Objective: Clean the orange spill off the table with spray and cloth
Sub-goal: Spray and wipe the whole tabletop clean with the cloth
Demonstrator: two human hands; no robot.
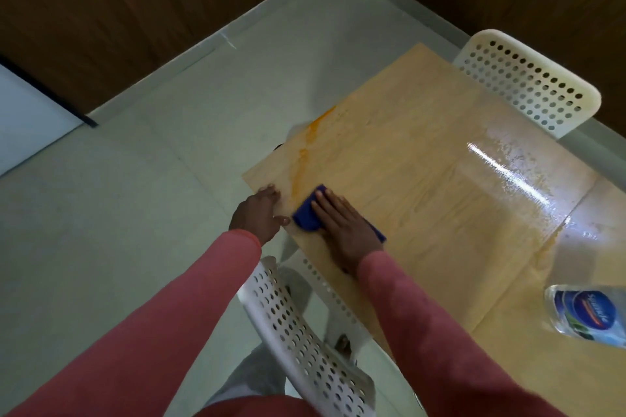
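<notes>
The right hand (pixel 342 227) lies flat, fingers straight and together, pressing a blue cloth (pixel 306 215) onto the table (pixel 423 152) a little left of frame centre. The cloth shows past the fingertips and again at the wrist side, so its long axis runs from upper left to lower right, along the hand. The left hand (pixel 259 213) rests at the table's corner just left of the cloth, fingers loosely curved over the edge and thumb pointing toward the cloth; it holds nothing.

The orange spill (pixel 306 151) is a thin streak running from the cloth's upper end up and slightly right to the table's left edge. A wet sheen glares at right of centre.

A spray bottle (pixel 586 315) stands at the lower right edge, only partly in view. White perforated chairs sit at upper right (pixel 528 85) and bottom centre (pixel 305 342).
</notes>
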